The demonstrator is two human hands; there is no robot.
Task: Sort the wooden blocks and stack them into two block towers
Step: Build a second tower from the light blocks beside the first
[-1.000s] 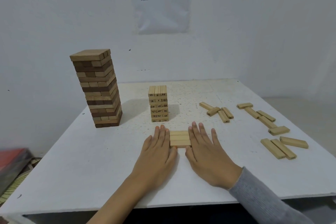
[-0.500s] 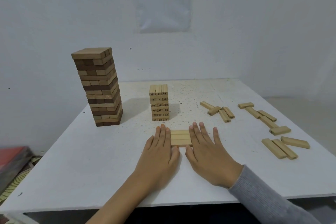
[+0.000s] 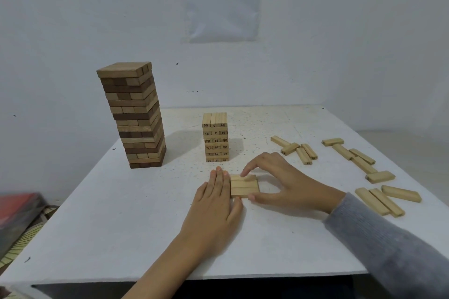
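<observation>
Around 3 blocks point(image 3: 244, 185) — both hands point(image 3: 213, 201) point(image 3: 286, 182)

the numbered block tower point(image 3: 215, 137) stands on the bench point(image 3: 121, 226), near its middle. left of this tower, well apart, stands the taller block tower point(image 3: 133, 114). just in front of the numbered tower, slightly right, a row of three blocks point(image 3: 243, 185) lies flat. the left hand point(image 3: 213, 204) rests against the row's left side. the right hand point(image 3: 286, 182) is at its right, fingers point(image 3: 252, 165) on the far edge, thumb at the near edge. right of the numbered tower lies a cluster of four loose blocks point(image 3: 296, 149), farther right a string of five blocks point(image 3: 357, 160), and right and in front a group of three blocks point(image 3: 386, 199). behind the tower a printed sheet point(image 3: 222, 0) hangs on the wall point(image 3: 73, 19).
</observation>
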